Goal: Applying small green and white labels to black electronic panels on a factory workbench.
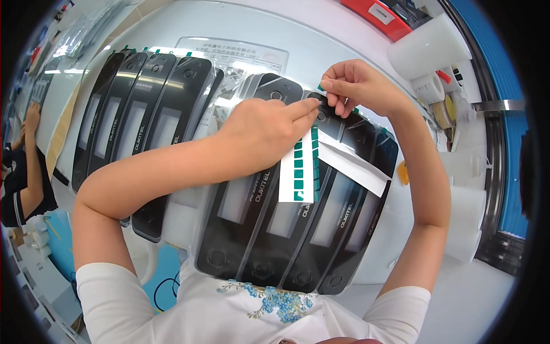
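Note:
Several long black panels [260,241], each with a pale window and a round mark at its ends, lie overlapping in front of me. Over them, my left hand [260,135] is closed on a white backing sheet [286,178] bearing rows of small green stickers. Its fingertips press together near the top end of a panel. Beside them, the thumb and forefinger of my right hand [358,86] pinch a small green sticker [322,87] at that panel's top edge. A folded white paper strip [355,166] slants across the panels to the right. Some panels have green tabs along their top edges.
Another fanned row of black panels [154,109] lies to the left. A printed sheet [229,49] lies beyond. At right stand white rolls [429,49], tape rolls and a red bin [378,14]. A co-worker's hand [31,117] shows at far left.

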Tool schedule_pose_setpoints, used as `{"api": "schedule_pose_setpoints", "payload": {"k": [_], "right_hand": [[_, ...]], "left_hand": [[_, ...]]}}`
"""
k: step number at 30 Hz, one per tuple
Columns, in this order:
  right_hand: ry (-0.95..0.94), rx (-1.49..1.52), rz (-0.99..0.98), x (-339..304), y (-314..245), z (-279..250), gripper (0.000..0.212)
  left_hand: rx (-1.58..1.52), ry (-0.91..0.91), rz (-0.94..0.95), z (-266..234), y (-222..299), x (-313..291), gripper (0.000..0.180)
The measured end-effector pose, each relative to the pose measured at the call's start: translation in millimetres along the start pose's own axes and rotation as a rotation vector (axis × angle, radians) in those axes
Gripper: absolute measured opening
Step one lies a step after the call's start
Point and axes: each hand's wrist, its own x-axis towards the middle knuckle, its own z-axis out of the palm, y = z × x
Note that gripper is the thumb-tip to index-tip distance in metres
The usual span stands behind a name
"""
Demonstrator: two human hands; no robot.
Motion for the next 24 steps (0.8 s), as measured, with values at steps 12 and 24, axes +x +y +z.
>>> {"api": "schedule_pose_setpoints", "payload": {"k": [12, 24], "right_hand": [[-0.070, -0.048, 0.029, 9, -4, -5, 0.021], [0.050, -0.159, 0.045, 4, -13, 8, 0.021]], "left_hand": [[-0.029, 0.003, 0.002, 2, -1, -1, 0.037], [-0.023, -0.136, -0.058, -7, 0, 4, 0.030]]}}
